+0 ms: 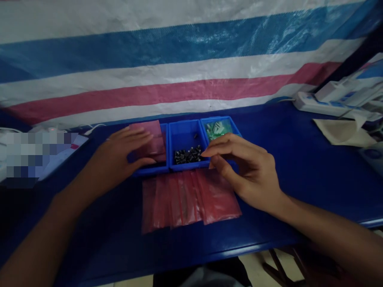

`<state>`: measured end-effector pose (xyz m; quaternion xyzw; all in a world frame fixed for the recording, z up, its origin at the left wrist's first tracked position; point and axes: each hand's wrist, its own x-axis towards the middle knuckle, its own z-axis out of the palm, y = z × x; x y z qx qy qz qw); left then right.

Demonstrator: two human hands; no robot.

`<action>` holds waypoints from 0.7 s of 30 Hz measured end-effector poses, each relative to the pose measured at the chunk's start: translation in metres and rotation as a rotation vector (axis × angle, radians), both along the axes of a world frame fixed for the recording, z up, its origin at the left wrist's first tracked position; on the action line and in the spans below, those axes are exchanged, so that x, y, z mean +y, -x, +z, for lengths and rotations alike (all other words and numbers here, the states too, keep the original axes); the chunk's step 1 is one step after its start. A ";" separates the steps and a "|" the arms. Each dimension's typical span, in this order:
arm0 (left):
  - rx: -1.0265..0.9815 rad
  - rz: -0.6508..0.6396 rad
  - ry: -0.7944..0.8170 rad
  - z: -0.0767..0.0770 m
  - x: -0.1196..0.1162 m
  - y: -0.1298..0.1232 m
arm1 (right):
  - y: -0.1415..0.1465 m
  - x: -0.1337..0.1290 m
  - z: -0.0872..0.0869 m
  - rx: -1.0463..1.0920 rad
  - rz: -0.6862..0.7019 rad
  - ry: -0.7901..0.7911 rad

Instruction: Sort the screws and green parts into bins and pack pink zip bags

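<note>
My left hand (119,149) reaches over the left blue bin (151,171), its fingers stretched out and thumb apart. Under and beside those fingers lie pink-red plastic bags (151,137), partly covered by the hand. My right hand (251,171) is curled at the right edge of the middle blue bin (184,133). Its thumb and fingertips are drawn close together; anything between them is too small to make out. Small black screw-like parts (188,155) are heaped at the near end of that bin. Several red plastic bags (185,199) overlap in a row in front of the bins.
A right blue bin (233,121) holds a green bag with pale pieces (218,128). Behind the blue table (299,167) hangs a striped sheet (179,48). At the far right are a white power strip (323,105) and a beige sheet (341,131).
</note>
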<state>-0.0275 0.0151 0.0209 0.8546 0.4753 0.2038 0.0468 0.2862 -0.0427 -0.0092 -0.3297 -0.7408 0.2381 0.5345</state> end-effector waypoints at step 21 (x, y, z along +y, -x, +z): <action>0.051 -0.111 0.299 0.021 0.017 -0.006 | 0.000 0.001 -0.002 -0.102 0.071 -0.189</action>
